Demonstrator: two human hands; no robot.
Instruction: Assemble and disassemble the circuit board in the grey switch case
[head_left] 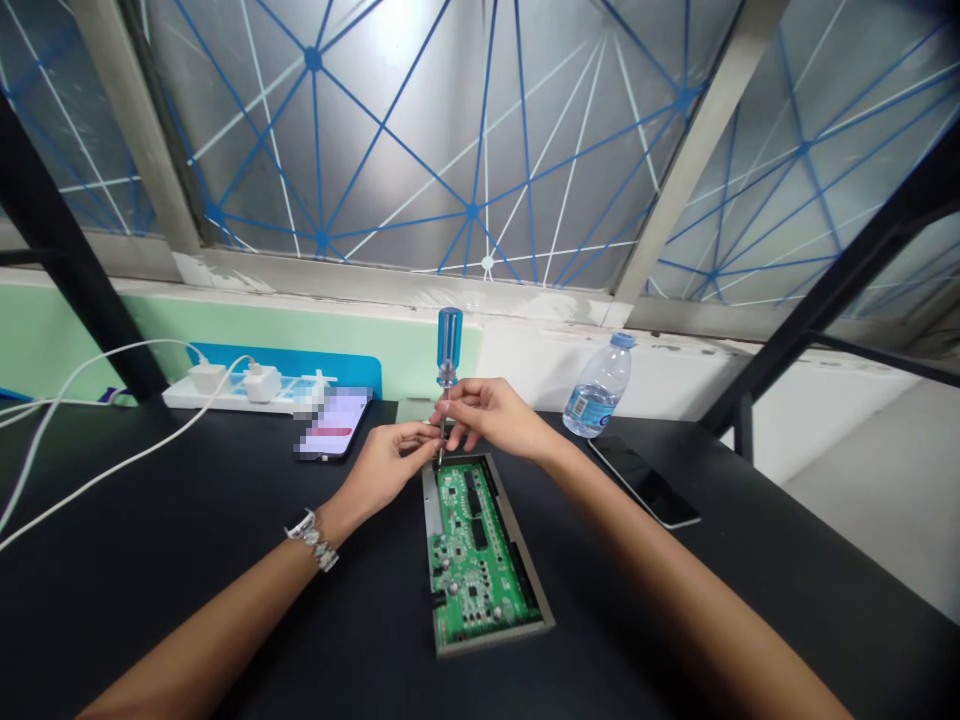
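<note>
A screwdriver (449,340) with a clear blue handle stands upright over the far left corner of a green circuit board (469,560). The board lies in a shallow grey metal tray (517,640) on the black table. My right hand (499,415) is closed, its thumb and fingers pinching the screwdriver just below the handle. Lower down, my left hand (386,462) has its fingertips pinched together at the metal shaft. The screwdriver's tip reaches the corner of the board. Whether a screw sits under it is too small to tell.
Behind my left hand are a lit phone (337,425) and a white power strip (240,390) with plugs and white cables. To the right stand a water bottle (598,390) and a dark phone lying flat (645,482). A wall and windows bound the table's far edge.
</note>
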